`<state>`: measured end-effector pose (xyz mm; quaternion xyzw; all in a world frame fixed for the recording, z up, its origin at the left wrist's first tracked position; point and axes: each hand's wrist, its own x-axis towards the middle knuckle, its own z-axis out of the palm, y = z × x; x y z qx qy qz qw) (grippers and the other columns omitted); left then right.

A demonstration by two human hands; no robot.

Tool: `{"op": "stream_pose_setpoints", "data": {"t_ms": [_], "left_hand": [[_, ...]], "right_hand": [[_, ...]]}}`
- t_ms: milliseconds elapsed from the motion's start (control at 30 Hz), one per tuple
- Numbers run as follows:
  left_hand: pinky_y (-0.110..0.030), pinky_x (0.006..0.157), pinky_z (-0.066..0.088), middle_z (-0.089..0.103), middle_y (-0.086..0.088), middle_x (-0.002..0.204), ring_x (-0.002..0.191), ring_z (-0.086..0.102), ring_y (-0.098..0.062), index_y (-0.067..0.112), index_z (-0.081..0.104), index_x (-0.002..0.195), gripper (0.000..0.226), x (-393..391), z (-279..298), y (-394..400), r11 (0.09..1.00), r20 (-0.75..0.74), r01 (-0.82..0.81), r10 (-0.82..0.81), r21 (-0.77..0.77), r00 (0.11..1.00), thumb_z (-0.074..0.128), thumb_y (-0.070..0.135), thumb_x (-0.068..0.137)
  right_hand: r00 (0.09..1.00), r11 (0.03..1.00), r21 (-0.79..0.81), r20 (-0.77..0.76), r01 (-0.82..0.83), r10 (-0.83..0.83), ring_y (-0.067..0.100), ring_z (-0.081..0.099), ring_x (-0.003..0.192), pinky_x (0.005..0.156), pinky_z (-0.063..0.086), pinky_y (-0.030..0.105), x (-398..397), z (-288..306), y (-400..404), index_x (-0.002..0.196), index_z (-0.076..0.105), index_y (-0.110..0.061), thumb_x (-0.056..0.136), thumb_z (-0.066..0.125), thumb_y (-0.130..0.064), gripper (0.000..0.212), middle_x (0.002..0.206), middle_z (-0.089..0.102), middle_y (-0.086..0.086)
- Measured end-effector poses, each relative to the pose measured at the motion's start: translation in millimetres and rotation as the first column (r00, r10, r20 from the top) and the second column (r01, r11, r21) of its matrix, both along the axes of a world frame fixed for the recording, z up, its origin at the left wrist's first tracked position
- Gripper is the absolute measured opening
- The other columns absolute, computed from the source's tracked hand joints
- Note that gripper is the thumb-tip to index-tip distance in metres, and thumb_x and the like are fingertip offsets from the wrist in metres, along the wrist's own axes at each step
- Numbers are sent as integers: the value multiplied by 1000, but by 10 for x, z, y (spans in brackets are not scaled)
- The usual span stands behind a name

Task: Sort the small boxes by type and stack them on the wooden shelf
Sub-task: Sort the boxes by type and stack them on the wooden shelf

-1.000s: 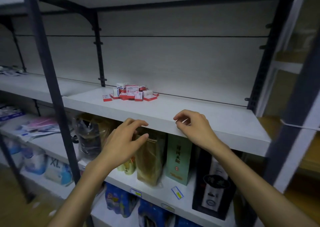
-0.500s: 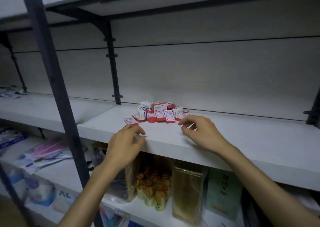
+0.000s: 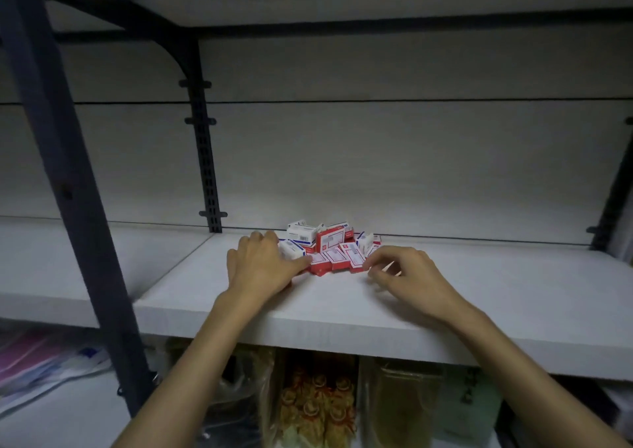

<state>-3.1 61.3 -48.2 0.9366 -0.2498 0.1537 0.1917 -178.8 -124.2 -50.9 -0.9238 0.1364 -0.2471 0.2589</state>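
A pile of small boxes [image 3: 330, 249] lies at the back of the pale wooden shelf [image 3: 342, 307]. Most are red with white labels [image 3: 337, 259]; a few are white with blue print [image 3: 301, 233]. My left hand [image 3: 262, 269] rests on the shelf at the pile's left edge, fingers bent over the boxes there and thumb touching a red box. My right hand [image 3: 406, 278] hovers at the pile's right front with loosely curled fingers. Its fingertips are at the edge of a red box [image 3: 356, 264], with nothing held.
A dark metal upright [image 3: 68, 180] stands at the left front and a slotted bracket post [image 3: 205, 160] at the back wall. Another shelf board [image 3: 308, 9] hangs overhead. Bagged goods [image 3: 318, 403] fill the shelf below. Bare shelf surface extends right of the pile.
Both hands have moved forward from the shelf's front edge to the pile. The left now covers the loose red box at the left; the view has come closer.
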Motion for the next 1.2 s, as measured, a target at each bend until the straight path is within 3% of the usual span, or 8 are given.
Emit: {"op": "stream_pose_setpoints", "data": {"t_ms": [100, 233, 433, 600, 833, 967, 1067, 1200], "left_hand": [[-40, 91, 46, 62, -4, 120, 112, 55, -26, 20, 63, 117, 83, 152, 58, -70, 997, -82, 51, -46, 63, 996, 56, 87, 67], [-36, 75, 55, 65, 10, 98, 87, 63, -14, 29, 58, 102, 55, 272, 15, 48, 964, -188, 139, -184, -228, 965, 73, 69, 69], [-33, 69, 63, 61, 7, 107, 88, 71, -14, 38, 51, 106, 60, 270, -18, 391, 622, -389, 77, -577, -779, 718, 93, 24, 65], [-24, 66, 58, 71, 3, 97, 82, 72, -5, 21, 59, 113, 60, 247, -49, 587, 472, -281, 192, -755, -861, 593, 89, -1, 66], [-33, 79, 62, 66, 6, 117, 97, 69, -7, 45, 57, 123, 69, 354, -163, 640, 529, -293, 238, -729, -814, 618, 85, 5, 74], [-28, 74, 61, 66, 9, 112, 94, 67, -4, 43, 58, 117, 62, 379, -200, 628, 595, -308, 237, -668, -768, 677, 87, 11, 71], [-33, 62, 60, 75, 5, 87, 78, 72, -15, 21, 52, 103, 60, 394, -205, 628, 604, -380, 167, -667, -779, 641, 95, 17, 62], [-36, 48, 55, 74, -8, 71, 57, 64, -28, 14, 38, 103, 67, 393, -174, 608, 579, -453, 78, -707, -811, 543, 93, 20, 65]], "right_hand": [[997, 998, 25, 59, 50, -51, 1, 65, 73, 74, 50, 25, 169, 41, 66, 92, 73, -30, 88, 63, -15, 18, 87, 72, -17], [997, 995, 95, 70, 10, -17, 15, 69, 73, 75, 58, 39, 440, 166, 176, 94, 73, -24, 85, 64, -11, 18, 82, 73, -6], [996, 999, 22, 79, 27, -29, 14, 68, 91, 87, 55, 38, 1019, 287, 309, 105, 72, -22, 89, 66, -16, 18, 99, 74, -5], [994, 987, -121, -12, 103, -105, 25, 43, 131, 107, 37, 39, 1322, 202, 328, 132, 61, -20, 92, 68, -36, 43, 135, 58, 5], [973, 949, -223, -13, 223, -231, 25, 41, 128, 98, 37, 40, 1434, 58, 280, 125, 67, -26, 86, 70, -53, 48, 129, 61, 3], [974, 976, -99, 135, 196, -182, 19, 42, 123, 95, 36, 34, 1413, -16, 293, 115, 68, -28, 78, 82, -44, 43, 121, 65, -6], [965, 986, 111, 219, 124, -146, 11, 44, 123, 93, 38, 23, 1420, -20, 281, 110, 68, -33, 71, 90, -30, 45, 120, 65, -10], [919, 836, 527, 387, -152, -77, 12, 72, 99, 78, 56, 25, 1353, 108, 323, 111, 63, -19, 74, 86, -1, 47, 114, 73, 1]]}}
